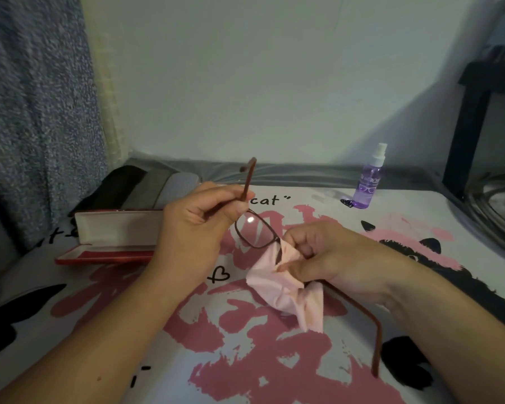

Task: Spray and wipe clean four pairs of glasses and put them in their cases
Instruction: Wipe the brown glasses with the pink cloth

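Well left of the fingers, an open red glasses case (pixel 111 243) lies on the printed cloth (pixel 245 360), with darker and grey cases (pixel 146 185) stacked behind it; its lid stands up, so a careless sweep of the forearm could knock it shut or shove it aside. The left hand (pixel 193 225) curls its fingers round one temple of the brown-framed glasses (pixel 255 231), thumb pinching near the hinge; holding by a single arm puts twist on that hinge, and I judge too hard a rub could bend it. Just right of those fingers the bare lens catches a glare spot, so smears may be hard to read. The right hand (pixel 318 255) pinches a pink wiping cloth (pixel 286 287) around the other lens, fingers curled tight on it; a bare fingertip slipping past the cloth would leave a fresh print. The free temple trails under that wrist and could snag. Far right of the fingers stands the purple spray bottle (pixel 369 182), upright, well apart.
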